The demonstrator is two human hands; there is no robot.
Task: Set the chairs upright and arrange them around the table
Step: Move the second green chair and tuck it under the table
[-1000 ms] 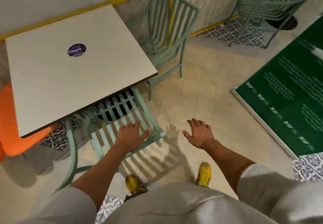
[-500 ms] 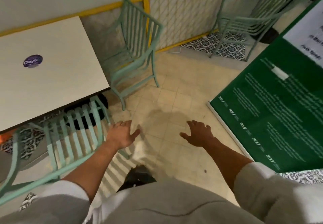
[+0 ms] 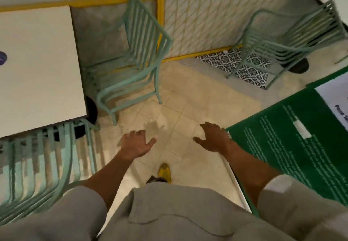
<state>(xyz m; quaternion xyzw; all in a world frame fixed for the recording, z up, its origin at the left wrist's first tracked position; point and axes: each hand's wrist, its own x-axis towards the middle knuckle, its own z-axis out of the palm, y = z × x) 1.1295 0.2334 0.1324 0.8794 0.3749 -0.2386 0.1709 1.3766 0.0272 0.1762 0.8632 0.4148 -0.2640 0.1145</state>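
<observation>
The pale square table (image 3: 37,67) fills the upper left. A mint-green slatted metal chair (image 3: 45,165) stands upright at its near side, seat tucked partly under the tabletop. A second mint chair (image 3: 139,52) stands upright at the table's right side, near the fence. A third mint chair (image 3: 290,37) stands at the far right beside another table. My left hand (image 3: 135,144) hovers over bare floor, fingers spread, holding nothing. My right hand (image 3: 212,137) is also open and empty, just left of the green sign.
A green printed sign board (image 3: 301,142) with a white frame lies slanted at the right. A yellow-railed mesh fence (image 3: 207,24) runs along the back. The table's black base (image 3: 92,109) shows under its corner. My yellow shoe (image 3: 164,172) rests on beige tiles.
My left hand has come off the near chair's back and now hangs free. The view has swung right, so the table and near chair slid toward the left edge.
</observation>
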